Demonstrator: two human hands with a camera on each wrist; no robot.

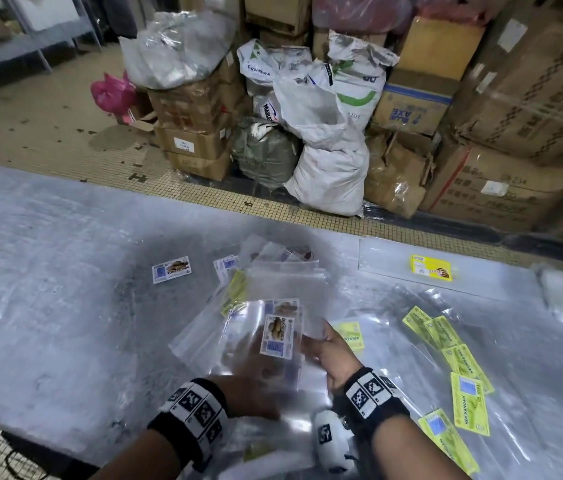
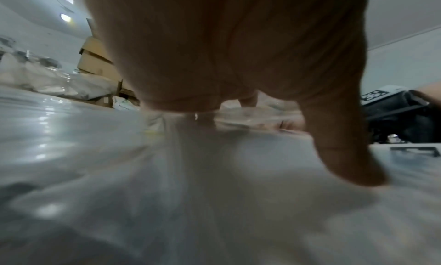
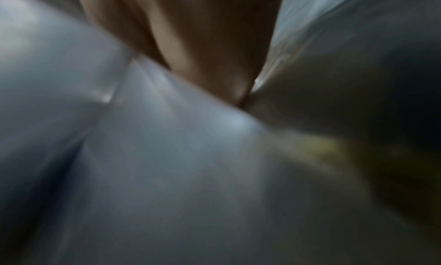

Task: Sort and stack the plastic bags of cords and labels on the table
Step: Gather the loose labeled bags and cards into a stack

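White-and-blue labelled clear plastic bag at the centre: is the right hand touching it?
Touching. Head view shows the right hand gripping the edge of the white-and-blue labelled clear plastic bag.

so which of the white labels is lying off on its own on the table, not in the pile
The white label left of the pile, flat on the table with nothing touching it. The other white labels sit in the clear bags at the hands.

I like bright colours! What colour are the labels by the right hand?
Yellow labels, seen best in the head view.

Left hand (image 2: 226,48) over clear plastic (image 2: 167,184)
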